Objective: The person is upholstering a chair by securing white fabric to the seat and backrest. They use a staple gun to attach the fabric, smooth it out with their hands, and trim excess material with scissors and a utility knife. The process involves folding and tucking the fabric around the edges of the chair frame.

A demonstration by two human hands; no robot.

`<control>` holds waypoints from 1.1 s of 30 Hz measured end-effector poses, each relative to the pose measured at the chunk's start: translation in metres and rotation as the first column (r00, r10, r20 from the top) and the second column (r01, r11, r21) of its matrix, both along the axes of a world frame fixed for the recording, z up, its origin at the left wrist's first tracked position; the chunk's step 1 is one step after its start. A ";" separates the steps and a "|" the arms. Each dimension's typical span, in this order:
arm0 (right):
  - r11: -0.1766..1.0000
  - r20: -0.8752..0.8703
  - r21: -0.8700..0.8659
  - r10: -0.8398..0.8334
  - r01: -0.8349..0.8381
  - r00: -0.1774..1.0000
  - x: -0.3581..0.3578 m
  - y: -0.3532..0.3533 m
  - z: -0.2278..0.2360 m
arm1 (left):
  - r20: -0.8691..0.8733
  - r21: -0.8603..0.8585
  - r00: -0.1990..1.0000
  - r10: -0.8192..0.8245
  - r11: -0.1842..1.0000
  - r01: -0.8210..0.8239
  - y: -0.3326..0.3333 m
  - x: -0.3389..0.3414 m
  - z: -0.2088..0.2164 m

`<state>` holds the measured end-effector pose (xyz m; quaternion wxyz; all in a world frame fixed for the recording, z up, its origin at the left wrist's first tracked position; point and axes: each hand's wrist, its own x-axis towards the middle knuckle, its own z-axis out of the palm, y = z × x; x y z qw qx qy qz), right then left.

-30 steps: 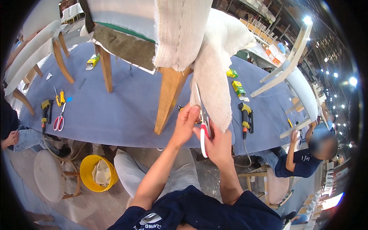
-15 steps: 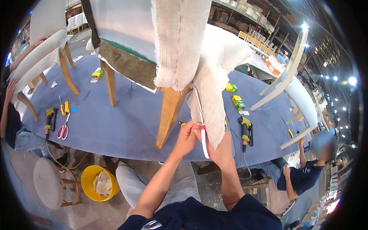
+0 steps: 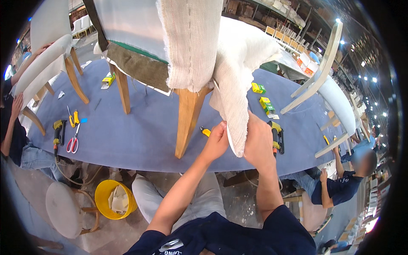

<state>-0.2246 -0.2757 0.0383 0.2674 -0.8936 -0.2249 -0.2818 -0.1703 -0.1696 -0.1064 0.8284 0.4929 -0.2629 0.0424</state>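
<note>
A chair covered in pale cream fabric stands on the table, with its bare wooden leg [image 3: 189, 123] in front of me. A loose flap of the cream fabric [image 3: 234, 100] hangs beside this leg. My left hand [image 3: 216, 142] pinches the flap's left edge. My right hand [image 3: 260, 142] is closed at the flap's lower right, partly behind it. A white curved strip, apparently the handle of scissors [image 3: 232, 141], shows along the fabric edge between my hands; blades and finger loops are hidden. Just left of my left hand lies a yellow-handled tool [image 3: 205, 131].
The blue-covered table [image 3: 140, 144] carries staple guns [image 3: 58, 134] [image 3: 277, 137], red-handled scissors [image 3: 73, 143] and small yellow-green boxes [image 3: 267, 106]. Another person's hands rest on a chair [image 3: 46, 59] at left. A chair frame [image 3: 335, 100] and seated person are right. A yellow bucket [image 3: 102, 199] stands below.
My right hand has moved up and right, now partly behind the flap. The scissors' red-and-white handle, plain before, is mostly hidden. The flap has swung a little, and the view has shifted.
</note>
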 end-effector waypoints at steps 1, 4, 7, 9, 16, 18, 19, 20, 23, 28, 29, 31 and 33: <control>1.000 -0.002 -0.009 0.012 -0.012 1.000 0.000 0.002 0.004 | 0.029 -0.005 0.998 0.053 0.999 -0.053 -0.001 -0.003 0.007; 0.998 0.000 -0.025 0.060 -0.060 0.998 0.003 0.006 0.014 | 0.163 0.038 0.968 0.189 0.979 -0.198 -0.005 0.001 0.013; 0.997 -0.005 -0.060 0.055 -0.055 0.998 0.009 0.001 0.014 | 0.154 0.073 0.971 0.183 0.978 -0.196 -0.005 0.003 0.010; 0.989 -0.038 -0.143 -0.054 0.048 0.998 0.009 -0.007 0.018 | 0.105 0.072 0.985 0.139 0.987 -0.147 -0.004 0.002 0.006; 0.960 0.038 -0.276 -0.031 0.041 0.999 0.016 -0.008 0.037 | 0.165 0.184 0.960 0.227 0.949 -0.256 0.000 -0.003 0.014; 0.960 0.018 -0.277 -0.027 0.032 0.999 0.019 -0.013 0.040 | 0.353 0.395 0.908 0.226 0.843 -0.364 0.001 -0.005 0.011; 0.957 0.006 -0.290 -0.022 0.023 1.000 0.020 -0.016 0.044 | 0.533 0.522 0.831 0.162 0.710 -0.473 -0.006 -0.011 0.002; 0.953 -0.010 -0.302 -0.014 0.011 1.000 0.021 -0.019 0.049 | 0.676 0.596 0.735 0.054 0.546 -0.589 -0.013 -0.022 -0.005; 0.947 -0.010 -0.318 -0.050 0.044 0.999 0.021 -0.035 0.042 | 0.419 0.763 0.870 -0.260 0.620 -0.182 -0.043 -0.072 -0.032; 0.972 -0.354 -0.222 -0.013 -0.071 0.935 0.021 -0.066 0.014 | 0.150 0.787 0.974 0.171 0.575 -0.223 0.070 -0.140 -0.084; 0.969 -0.386 -0.238 -0.034 -0.063 0.922 0.021 -0.081 -0.001 | 0.125 0.790 0.949 0.290 0.550 -0.272 0.104 -0.152 -0.121; 0.956 -0.418 -0.293 -0.136 0.009 0.898 0.027 -0.120 -0.055 | -0.002 0.891 0.858 0.514 0.390 -0.232 0.181 -0.183 -0.171; 0.920 -0.397 -0.373 -0.273 0.118 0.876 0.036 -0.148 -0.116 | 0.001 0.906 0.682 0.732 0.288 -0.310 0.256 -0.218 -0.202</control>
